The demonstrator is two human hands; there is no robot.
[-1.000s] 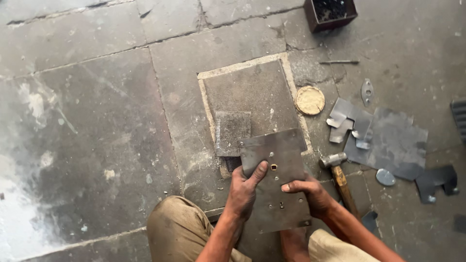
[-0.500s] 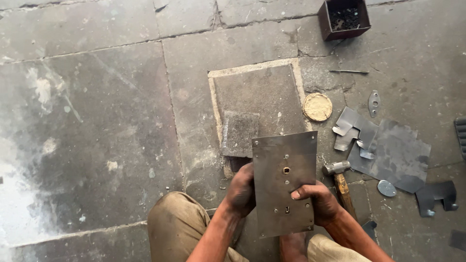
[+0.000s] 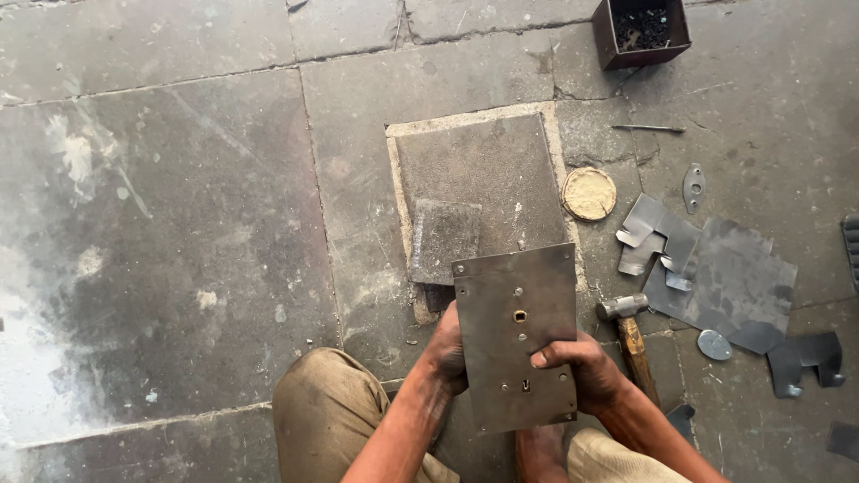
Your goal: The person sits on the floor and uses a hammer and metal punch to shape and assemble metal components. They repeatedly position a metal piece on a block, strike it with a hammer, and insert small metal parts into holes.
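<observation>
I hold a rectangular grey metal plate [image 3: 517,335] with several small holes up in front of me, its face towards the camera. My left hand [image 3: 446,349] grips its left edge from behind. My right hand [image 3: 582,368] clasps the lower right edge, thumb lying across the face. Beyond the plate a small dark metal block [image 3: 444,240] rests on a square stone slab [image 3: 488,170] set into the floor.
A hammer [image 3: 629,335] with a wooden handle lies right of my right hand. Cut sheet-metal pieces [image 3: 716,277] and small discs are scattered at the right. A round tan disc [image 3: 589,193] and a dark open box [image 3: 641,31] lie farther off. My knees [image 3: 327,411] are below.
The plate has been lifted from lying flat and tilted to an upright view between both hands. My left hand moved from on top of it to its left edge.
</observation>
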